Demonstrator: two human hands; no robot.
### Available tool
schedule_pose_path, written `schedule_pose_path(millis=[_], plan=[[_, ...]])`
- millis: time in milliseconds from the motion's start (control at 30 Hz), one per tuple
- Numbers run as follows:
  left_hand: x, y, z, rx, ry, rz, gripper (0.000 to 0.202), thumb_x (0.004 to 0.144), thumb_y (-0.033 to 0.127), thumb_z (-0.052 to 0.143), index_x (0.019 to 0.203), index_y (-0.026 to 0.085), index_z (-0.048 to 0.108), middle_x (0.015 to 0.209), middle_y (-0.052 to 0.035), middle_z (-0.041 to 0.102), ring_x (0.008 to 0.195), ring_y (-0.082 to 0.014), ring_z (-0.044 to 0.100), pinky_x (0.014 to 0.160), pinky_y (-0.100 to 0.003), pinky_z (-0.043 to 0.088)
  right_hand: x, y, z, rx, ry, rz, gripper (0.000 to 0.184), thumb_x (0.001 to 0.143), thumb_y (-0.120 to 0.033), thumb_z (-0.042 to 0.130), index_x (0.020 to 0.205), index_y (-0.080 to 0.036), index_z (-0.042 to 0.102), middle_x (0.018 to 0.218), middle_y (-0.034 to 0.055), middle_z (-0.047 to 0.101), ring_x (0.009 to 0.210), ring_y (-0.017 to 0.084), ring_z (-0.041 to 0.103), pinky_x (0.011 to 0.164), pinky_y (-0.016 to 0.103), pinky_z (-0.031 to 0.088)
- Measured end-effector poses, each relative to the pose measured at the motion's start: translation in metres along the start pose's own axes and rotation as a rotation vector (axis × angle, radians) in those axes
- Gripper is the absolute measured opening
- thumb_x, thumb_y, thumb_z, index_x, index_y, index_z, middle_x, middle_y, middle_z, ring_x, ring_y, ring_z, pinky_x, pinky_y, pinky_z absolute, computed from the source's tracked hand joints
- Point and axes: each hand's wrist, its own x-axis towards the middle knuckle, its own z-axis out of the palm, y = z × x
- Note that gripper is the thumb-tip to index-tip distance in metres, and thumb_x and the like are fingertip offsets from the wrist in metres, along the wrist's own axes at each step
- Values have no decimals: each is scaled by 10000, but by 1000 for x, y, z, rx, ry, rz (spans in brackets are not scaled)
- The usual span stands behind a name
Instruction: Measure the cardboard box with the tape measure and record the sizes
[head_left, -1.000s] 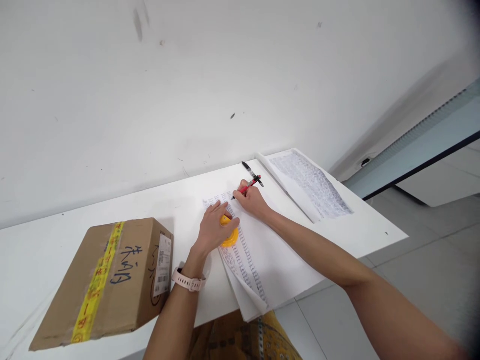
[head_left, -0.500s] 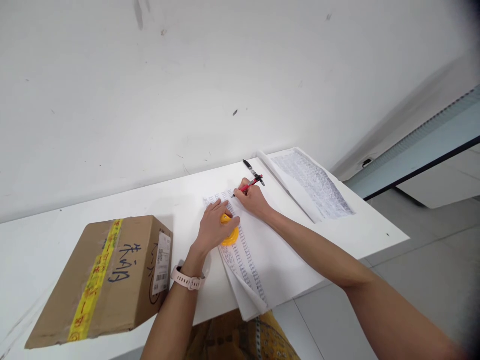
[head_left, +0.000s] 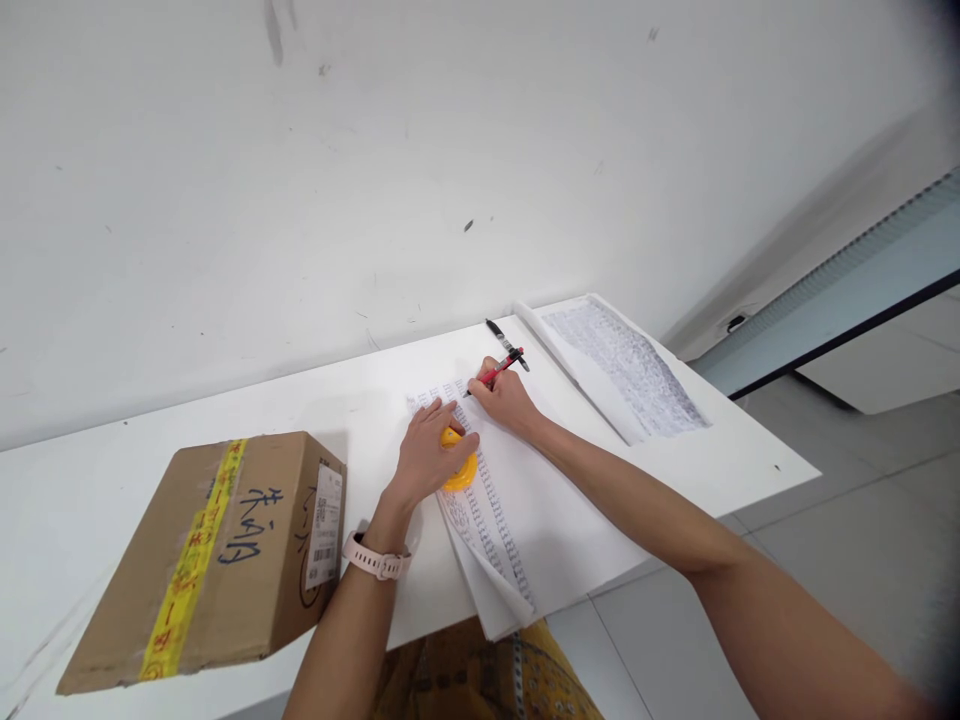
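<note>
My right hand is closed around a red pen with black parts. The pen's tip meets a white sheet of paper covered with columns of handwriting. My left hand lies on the same paper, fingers and thumb curved over a round yellow object; its kind is partly hidden under the palm. The paper's near left corner curls up past the table's front edge. Beyond my right hand lies a black and grey pen.
A taped cardboard box stands on the white table left of my left arm. Another written sheet, folded over at its left side, lies at the right. A wall rises behind the table.
The pen in my right hand has tilted very slightly. Both hands, the paper and the yellow object stay in place; the view has shifted a little.
</note>
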Motion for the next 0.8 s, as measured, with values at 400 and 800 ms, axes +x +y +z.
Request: schedule_pose_path(millis=[400, 800], plan=[[0, 1, 0, -15, 1, -10, 93, 817, 324, 633, 776, 249, 598, 1408, -57, 591, 1447, -258, 349, 1183, -470, 270, 0, -1, 0, 16, 4, 9, 203, 764, -274, 530, 660, -245, 359, 565, -60, 436, 535, 128, 407, 529, 266, 308], [0, -1, 1, -11, 1, -3, 101, 822, 334, 624, 783, 243, 603, 1424, -70, 577, 1449, -262, 344, 1193, -461, 254, 0, -1, 0, 0, 19, 1, 199, 769, -276, 521, 663, -247, 355, 566, -55, 439, 539, 132, 411, 535, 269, 310]])
